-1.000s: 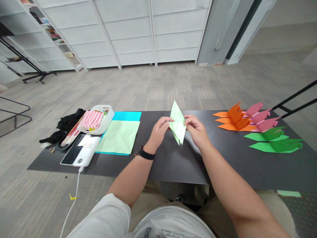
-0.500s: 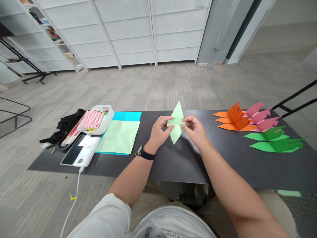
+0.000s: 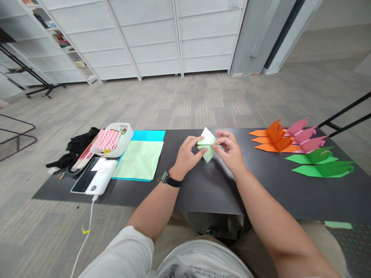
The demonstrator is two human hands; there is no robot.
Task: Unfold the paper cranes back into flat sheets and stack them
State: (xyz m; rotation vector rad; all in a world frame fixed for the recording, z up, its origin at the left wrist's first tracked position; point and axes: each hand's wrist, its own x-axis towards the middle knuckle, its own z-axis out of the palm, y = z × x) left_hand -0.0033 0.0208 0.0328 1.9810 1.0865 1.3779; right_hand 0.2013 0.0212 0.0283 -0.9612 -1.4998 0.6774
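Observation:
A pale green folded paper is held up over the middle of the dark table, bent across its width with one point up and one point down. My left hand pinches its left side between thumb and fingers. On the opposite side, my right hand grips the right edge with thumb and forefinger, its other fingers loosely curled. To the left lies a stack of light green paper on blue sheets. Folded orange, pink and green paper pieces stand in rows on the right.
At the left end of the dark table are a white basket with a pink zigzag pouch, a tray of pencils, a black cloth, and a phone beside a white power bank. A white cable hangs off the front edge.
The pale green paper has been bent at its middle, so its long diamond now looks shorter, with a lighter upper face. My right hand's fingers have lifted and spread slightly.

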